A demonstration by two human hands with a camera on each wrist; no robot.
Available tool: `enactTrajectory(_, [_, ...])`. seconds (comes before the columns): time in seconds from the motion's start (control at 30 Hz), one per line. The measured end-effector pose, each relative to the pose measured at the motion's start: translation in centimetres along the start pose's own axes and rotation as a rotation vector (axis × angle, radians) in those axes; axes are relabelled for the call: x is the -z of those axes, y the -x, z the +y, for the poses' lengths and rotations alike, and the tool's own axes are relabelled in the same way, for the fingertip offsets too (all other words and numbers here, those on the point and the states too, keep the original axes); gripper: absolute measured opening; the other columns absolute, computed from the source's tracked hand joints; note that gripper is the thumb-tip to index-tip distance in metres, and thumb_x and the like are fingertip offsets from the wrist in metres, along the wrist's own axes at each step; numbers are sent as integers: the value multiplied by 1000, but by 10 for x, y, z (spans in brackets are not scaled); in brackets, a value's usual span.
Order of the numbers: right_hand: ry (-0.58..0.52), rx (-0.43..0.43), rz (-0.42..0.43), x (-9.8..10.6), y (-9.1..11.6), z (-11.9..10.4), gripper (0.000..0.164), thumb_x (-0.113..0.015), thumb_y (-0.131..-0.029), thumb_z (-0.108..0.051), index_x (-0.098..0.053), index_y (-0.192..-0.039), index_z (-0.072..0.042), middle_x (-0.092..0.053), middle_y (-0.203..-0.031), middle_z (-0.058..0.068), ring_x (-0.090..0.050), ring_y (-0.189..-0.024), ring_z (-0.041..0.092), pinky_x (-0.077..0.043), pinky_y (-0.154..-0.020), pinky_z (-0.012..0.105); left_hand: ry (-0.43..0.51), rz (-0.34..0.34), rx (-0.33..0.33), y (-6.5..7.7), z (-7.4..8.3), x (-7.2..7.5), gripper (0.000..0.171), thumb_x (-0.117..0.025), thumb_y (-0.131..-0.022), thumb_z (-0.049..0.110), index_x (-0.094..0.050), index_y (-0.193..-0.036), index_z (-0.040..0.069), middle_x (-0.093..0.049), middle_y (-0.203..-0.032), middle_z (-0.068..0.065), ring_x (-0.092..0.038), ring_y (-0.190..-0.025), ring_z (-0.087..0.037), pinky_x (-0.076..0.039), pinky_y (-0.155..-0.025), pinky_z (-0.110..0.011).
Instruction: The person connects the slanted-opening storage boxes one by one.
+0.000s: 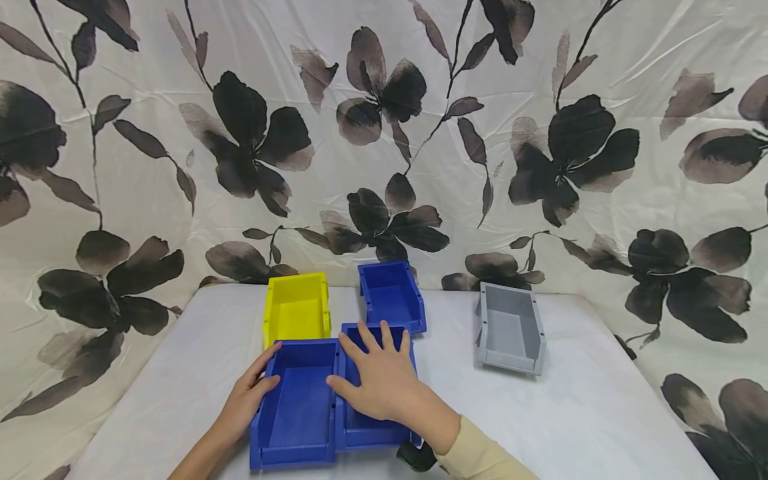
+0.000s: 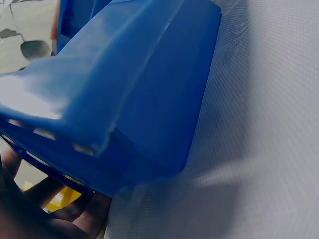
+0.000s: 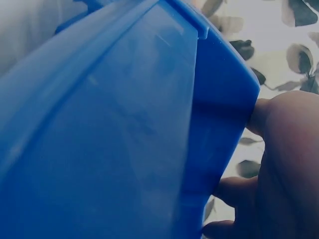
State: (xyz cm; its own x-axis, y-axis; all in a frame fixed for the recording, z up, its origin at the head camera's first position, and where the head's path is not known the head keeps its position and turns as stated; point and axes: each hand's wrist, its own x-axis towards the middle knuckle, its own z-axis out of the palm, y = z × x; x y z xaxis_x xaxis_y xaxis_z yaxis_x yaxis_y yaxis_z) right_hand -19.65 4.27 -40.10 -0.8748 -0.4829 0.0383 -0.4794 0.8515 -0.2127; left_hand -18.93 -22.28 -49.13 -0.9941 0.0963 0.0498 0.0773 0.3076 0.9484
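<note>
Two blue plastic bins stand side by side at the near middle of the table. On the left wall of the left blue bin (image 1: 300,407), my left hand (image 1: 243,400) grips with its thumb over the rim and fingers along the outside. My right hand (image 1: 381,377) lies spread across the right blue bin (image 1: 372,437). Its fingers are straight and reach the far rim, while the thumb touches near the wall between both bins. In the right wrist view several fingertips (image 3: 232,191) touch a bin's edge. The left wrist view shows the left bin's outer wall (image 2: 144,89) close up.
A yellow bin (image 1: 298,310) sits behind the left blue bin. Another blue bin (image 1: 393,297) stands at the back middle, and a grey bin (image 1: 510,330) at the right. Floral cloth (image 1: 456,167) hangs behind the white table (image 1: 576,413). Something black (image 1: 416,457) is by the right wrist.
</note>
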Motion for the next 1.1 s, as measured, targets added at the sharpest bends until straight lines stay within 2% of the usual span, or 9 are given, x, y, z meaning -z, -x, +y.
enactTrajectory(0.3, [44,3,-29,-3,-1,-1,76,-26,-90,-76,-29,-153,-34,-22,-159,8,-14,-141,47,-10,-101,75,-14,1,10,0,2,1,55,-46,-103,17,-28,-154,20,-20,-158,-18,-33,-135,-43,-32,-103,-54])
enactTrajectory(0.43, [64,3,-48,-13,0,1,75,-25,-91,-74,-29,-154,-32,-23,-159,8,-15,-141,49,-12,-100,76,-10,-11,6,-2,1,0,55,-46,-103,17,-28,-154,20,-20,-158,-17,-34,-135,-42,-34,-102,-52])
enactTrajectory(0.53, [82,14,-53,-28,1,3,76,-19,-92,-74,-25,-155,-32,-20,-159,8,-13,-141,50,-11,-100,77,-3,-9,21,-1,0,0,55,-46,-103,17,-28,-154,21,-20,-158,-16,-34,-134,-42,-34,-101,-54])
enactTrajectory(0.73, [95,35,-14,-48,2,5,79,-11,-91,-75,-22,-156,-32,-18,-160,9,-10,-141,50,-8,-99,78,-11,5,33,1,0,1,55,-45,-103,17,-28,-154,21,-21,-158,-15,-37,-132,-41,-37,-99,-50])
enactTrajectory(1.0, [97,23,0,-50,1,7,79,-12,-90,-77,-23,-155,-33,-20,-160,8,-11,-141,49,-9,-99,77,-15,4,33,1,0,0,55,-45,-103,18,-28,-154,22,-22,-158,-15,-38,-132,-40,-38,-98,-45])
enactTrajectory(1.1, [101,22,14,-50,1,7,79,-13,-89,-77,-25,-155,-34,-21,-159,8,-13,-141,49,-10,-99,77,-9,4,34,1,0,-1,55,-45,-103,17,-28,-155,21,-21,-158,-15,-37,-132,-41,-37,-100,-49])
